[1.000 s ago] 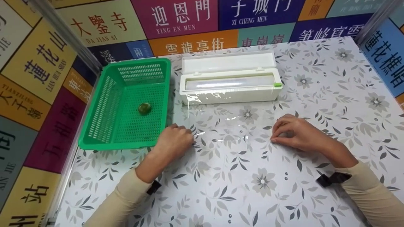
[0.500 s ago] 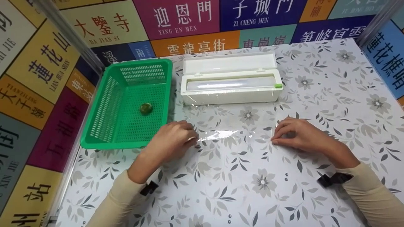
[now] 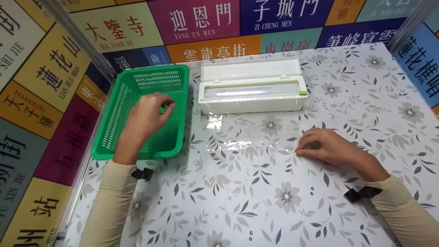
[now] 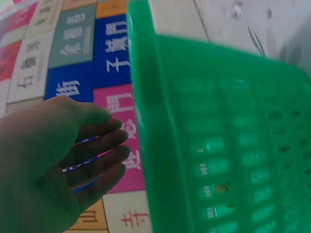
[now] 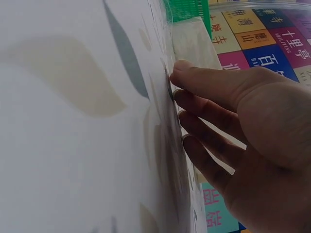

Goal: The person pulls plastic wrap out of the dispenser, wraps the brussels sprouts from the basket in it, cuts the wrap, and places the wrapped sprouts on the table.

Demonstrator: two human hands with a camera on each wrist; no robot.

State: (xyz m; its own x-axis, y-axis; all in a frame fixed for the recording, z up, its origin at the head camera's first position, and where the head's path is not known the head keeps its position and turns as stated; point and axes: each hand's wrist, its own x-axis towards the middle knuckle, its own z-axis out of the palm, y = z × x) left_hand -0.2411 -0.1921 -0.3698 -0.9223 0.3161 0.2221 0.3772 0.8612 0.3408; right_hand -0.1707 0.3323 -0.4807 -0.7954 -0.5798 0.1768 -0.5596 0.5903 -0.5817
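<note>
My left hand [image 3: 147, 115] is over the green basket [image 3: 183, 133], fingers loosely bent and holding nothing. In the left wrist view, the same hand [image 4: 68, 155] appears beside the basket rim. A small round green fruit [image 3: 164, 105] lies in the basket, mostly hidden behind the hand. Clear plastic wrap [image 3: 236, 144] stretches forward over the table from the roll [image 3: 252, 91] in a white dispenser box [image 3: 252, 107]. At its near right corner, my right hand [image 3: 324, 144] pinches the wrap, fingertips down at the tabletop; the right wrist view shows them against the surface.
The dispenser's lid [image 3: 250, 68] stands raised behind the roll, and a green slider [image 3: 303, 93] sits at its right end. A flower-patterned cover [image 3: 288, 219] lies on the table. Walls with coloured signs [image 3: 202, 20] enclose the back and sides.
My left hand has let go of the wrap's near left corner and moved left and up over the basket. The wrap lies lower now. My right hand stays in place.
</note>
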